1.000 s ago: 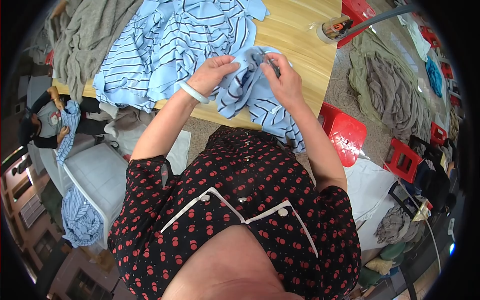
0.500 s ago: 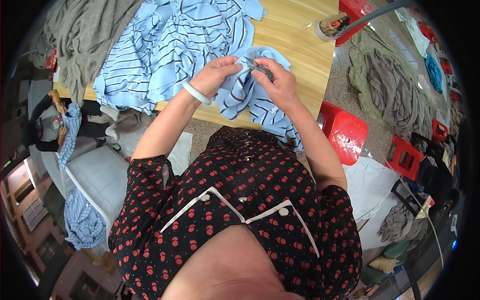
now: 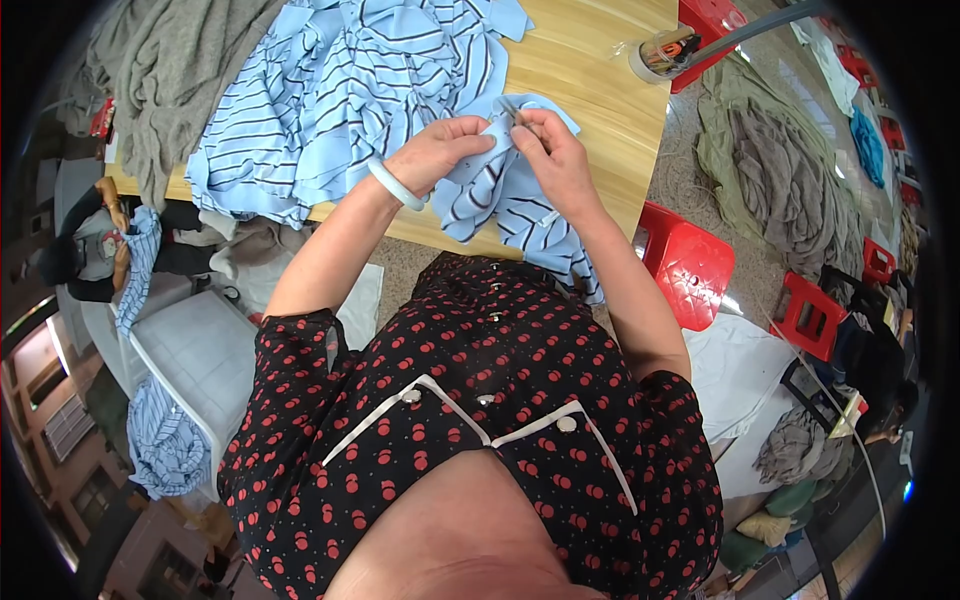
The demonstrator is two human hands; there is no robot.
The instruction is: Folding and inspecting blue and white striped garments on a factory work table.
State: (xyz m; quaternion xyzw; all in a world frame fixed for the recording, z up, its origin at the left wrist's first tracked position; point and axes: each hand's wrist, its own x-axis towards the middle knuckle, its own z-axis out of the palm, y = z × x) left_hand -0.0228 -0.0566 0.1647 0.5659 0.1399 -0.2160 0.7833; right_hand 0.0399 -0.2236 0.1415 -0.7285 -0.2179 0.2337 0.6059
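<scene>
A light blue knit garment with dark and white stripes lies over the table's near edge, its lower part hanging down. My left hand, with a pale bangle on the wrist, pinches its plain blue part between thumb and fingers. Close beside it, my right hand is closed at the same part of the cloth. At its fingertips show the grey blades of small thread snips; their handles are hidden by the hand. Whether the right fingers also grip cloth, I cannot tell.
More striped blue garments are heaped on the wooden table, left of my hands. Grey knits lie farther left. A tool cup stands at the far right corner, a red stool to the right. Another person handles striped cloth.
My right hand has turned, so the snips' handles no longer show and only the blades are seen. The left hand has shifted slightly right along the cloth.
</scene>
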